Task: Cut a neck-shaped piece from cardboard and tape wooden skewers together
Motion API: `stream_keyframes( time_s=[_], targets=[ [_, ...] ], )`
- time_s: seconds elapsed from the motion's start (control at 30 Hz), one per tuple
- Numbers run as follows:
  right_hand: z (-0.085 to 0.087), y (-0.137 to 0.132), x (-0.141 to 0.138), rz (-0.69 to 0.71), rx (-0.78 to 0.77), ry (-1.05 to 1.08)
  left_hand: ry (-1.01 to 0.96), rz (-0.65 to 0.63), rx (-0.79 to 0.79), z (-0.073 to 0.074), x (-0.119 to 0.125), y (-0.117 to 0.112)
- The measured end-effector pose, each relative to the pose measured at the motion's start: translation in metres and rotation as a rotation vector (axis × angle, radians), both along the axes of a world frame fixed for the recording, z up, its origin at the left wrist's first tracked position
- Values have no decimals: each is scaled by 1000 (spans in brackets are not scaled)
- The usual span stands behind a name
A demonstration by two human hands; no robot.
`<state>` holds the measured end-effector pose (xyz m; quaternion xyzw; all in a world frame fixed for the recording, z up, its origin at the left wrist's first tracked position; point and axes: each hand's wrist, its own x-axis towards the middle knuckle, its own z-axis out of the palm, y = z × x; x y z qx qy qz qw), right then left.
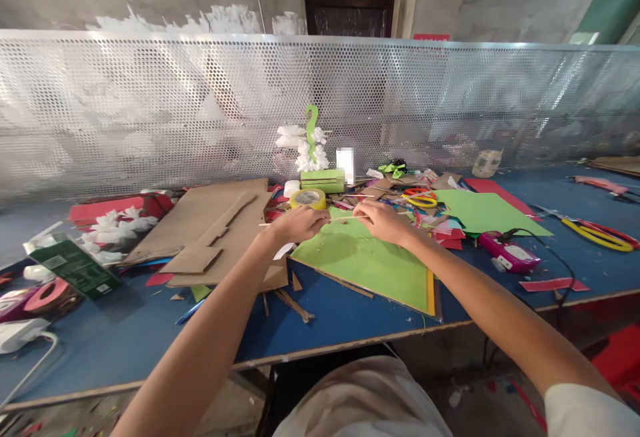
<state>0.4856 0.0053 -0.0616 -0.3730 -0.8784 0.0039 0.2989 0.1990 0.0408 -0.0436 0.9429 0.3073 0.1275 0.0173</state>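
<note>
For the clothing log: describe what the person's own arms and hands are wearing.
Both the left hand and right hand are bare: no gloves, rings or watch visible. The only clothing on them is a white short sleeve at the right upper arm.

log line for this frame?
left hand: pinching thin wooden stick | right hand: pinching same stick | below: green card sheet on blue table

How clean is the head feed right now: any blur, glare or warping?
Head view: wide-angle warp bows the table edge and the perforated screen; soft even light, pale sheen on the screen, faint shadows; corners smear, centre sharper, yet the thin stick pinched by left hand and right hand barely resolves.
</note>
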Motion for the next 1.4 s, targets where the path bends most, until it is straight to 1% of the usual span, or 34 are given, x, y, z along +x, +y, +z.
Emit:
stream_keyframes(
  time_s=[0.3, 0.77, 0.97, 1.4],
  targets=[
    [-2, 2, 1, 10, 15, 8, -12, -23, -30, 1, 0, 0],
    [-1, 0, 0, 17, -14, 27, -33, -51, -60, 0, -1, 2],
    [0, -2, -1, 19, -8, 30, -9, -38, -52, 0, 0, 1],
    [-3, 1, 0, 2, -7, 31, -11, -29, -65, 2, 0, -1]
  ],
)
